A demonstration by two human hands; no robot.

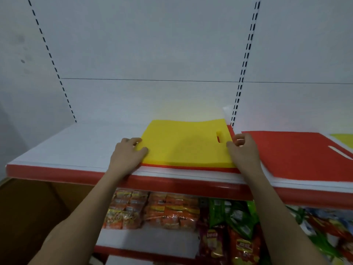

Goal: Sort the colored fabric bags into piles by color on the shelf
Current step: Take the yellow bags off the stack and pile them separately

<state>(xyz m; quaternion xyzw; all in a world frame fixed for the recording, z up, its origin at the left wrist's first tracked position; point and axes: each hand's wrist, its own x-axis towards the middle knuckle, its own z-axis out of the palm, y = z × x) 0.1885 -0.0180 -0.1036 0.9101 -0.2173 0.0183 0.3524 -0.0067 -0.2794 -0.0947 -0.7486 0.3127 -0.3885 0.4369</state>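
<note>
A yellow fabric bag (183, 146) lies flat on top of a pile on the white shelf (76, 150), with a red bag's edge (191, 167) showing under it. My left hand (128, 153) pinches the yellow bag's left edge, thumb on top. My right hand (242, 150) pinches its right edge near the handle slot. A red bag (298, 153) tops a second pile to the right. A yellow-green bag (343, 139) peeks in at the far right.
The shelf has a red front lip (172, 183) and a white back panel with slotted uprights (242, 73). Below, a lower shelf holds orange snack packets (152, 209) and green and red packets (238, 226). A brown carton (28, 207) stands at the lower left.
</note>
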